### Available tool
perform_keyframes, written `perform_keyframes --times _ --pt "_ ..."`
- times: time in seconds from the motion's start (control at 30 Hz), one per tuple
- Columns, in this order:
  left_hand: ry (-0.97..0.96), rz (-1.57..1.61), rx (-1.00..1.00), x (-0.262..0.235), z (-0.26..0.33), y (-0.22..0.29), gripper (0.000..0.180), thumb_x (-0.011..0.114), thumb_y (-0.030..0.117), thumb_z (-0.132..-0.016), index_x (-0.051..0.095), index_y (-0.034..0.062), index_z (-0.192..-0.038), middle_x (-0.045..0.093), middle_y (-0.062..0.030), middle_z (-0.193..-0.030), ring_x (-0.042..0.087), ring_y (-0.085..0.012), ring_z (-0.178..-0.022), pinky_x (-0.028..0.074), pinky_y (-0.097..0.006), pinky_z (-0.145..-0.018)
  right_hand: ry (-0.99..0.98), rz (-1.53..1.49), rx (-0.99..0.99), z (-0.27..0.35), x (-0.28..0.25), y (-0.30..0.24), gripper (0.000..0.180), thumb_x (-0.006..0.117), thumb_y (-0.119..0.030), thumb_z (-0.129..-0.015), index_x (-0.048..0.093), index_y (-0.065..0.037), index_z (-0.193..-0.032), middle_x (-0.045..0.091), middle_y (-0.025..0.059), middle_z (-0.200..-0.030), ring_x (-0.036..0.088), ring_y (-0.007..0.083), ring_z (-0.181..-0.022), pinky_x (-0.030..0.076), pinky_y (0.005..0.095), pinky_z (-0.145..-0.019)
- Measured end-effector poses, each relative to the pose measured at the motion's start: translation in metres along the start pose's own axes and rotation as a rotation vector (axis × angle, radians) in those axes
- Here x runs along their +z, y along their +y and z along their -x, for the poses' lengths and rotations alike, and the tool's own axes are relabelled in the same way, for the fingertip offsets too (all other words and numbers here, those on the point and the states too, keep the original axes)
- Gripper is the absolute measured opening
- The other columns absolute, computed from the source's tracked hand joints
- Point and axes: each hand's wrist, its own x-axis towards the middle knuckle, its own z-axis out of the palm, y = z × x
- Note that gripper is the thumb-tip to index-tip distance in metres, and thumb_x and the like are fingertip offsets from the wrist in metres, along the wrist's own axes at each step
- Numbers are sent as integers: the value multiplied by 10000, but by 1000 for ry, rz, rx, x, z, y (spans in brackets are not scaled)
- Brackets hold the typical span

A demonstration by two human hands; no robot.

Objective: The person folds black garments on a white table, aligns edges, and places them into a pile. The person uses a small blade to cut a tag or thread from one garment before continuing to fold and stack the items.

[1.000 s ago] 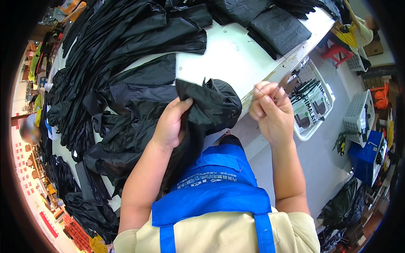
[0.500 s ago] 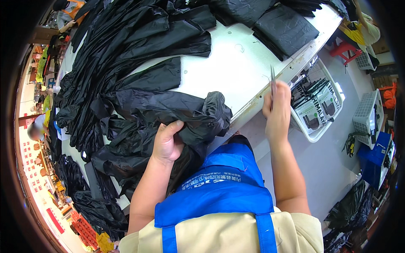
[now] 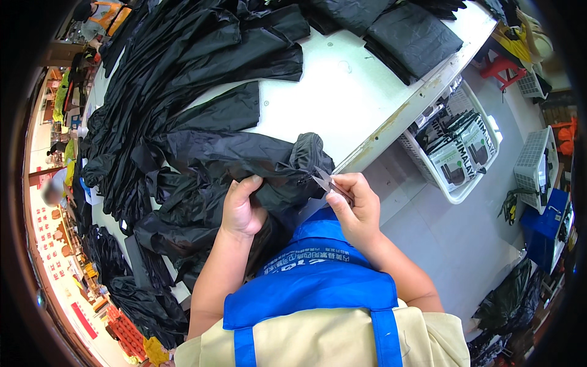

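Observation:
My left hand (image 3: pixel 243 209) grips a bunched piece of thin black fabric (image 3: pixel 278 191) at the table's near edge, its thumb on top and most fingers hidden under the cloth. A gathered edge of that piece faces right. My right hand (image 3: pixel 359 211) is closed around a small pair of metal thread snips (image 3: pixel 324 181). The blades point up and left, parted, with their tips right by the gathered edge. Whether they touch it I cannot tell. A large heap of similar black fabric pieces (image 3: pixel 183 67) spreads over the white table (image 3: pixel 342 92) beyond my left hand.
Folded black pieces (image 3: pixel 416 40) lie at the table's far right. On the floor to the right stands a white basket (image 3: pixel 455 196) of packaged goods, with more baskets (image 3: pixel 531 165) and a blue box (image 3: pixel 546 229) beyond. Other people (image 3: pixel 533 46) are near the far edges.
My right hand has swung from the right, above the table edge, down and left, bringing the snips to the black fabric. My left hand has hardly moved.

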Motion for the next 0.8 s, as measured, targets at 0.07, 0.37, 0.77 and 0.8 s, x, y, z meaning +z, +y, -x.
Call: perform_keyframes --times 0.07,0.37,0.77,0.8 --pt "-2 -6 -1 1 0 -1 303 622 68 -840 618 27 -1140 659 -89 -1113 616 -234 -1040 459 -379 -969 -4 7 -25 -2 3 -8 217 666 -55 -875 562 17 -1051 594 47 -872 560 73 -757 468 213 -696" --pt "-14 13 -18 -6 2 -3 293 615 53 -842 617 11 -1132 658 -105 -1114 618 -238 -1036 462 -377 -962 179 -360 77 -18 -18 4 117 616 -111 -914 583 -17 -975 536 -25 -780 493 44 -696 409 195 -625" --pt "-539 -1109 386 9 15 -39 216 737 116 -716 536 82 -643 709 -45 -896 555 -255 -923 424 -377 -848 -7 1156 -181 -204 -47 80 607 647 -429 -855 513 55 -1197 574 286 -1151 585 392 -1044 470 438 -894" --pt "-559 -1185 424 11 16 -45 219 743 114 -708 535 90 -644 711 -27 -905 556 -254 -915 425 -372 -845 -181 1174 -122 -192 -34 59 661 648 -449 -847 493 64 -1235 545 305 -1210 565 405 -1094 458 442 -929"
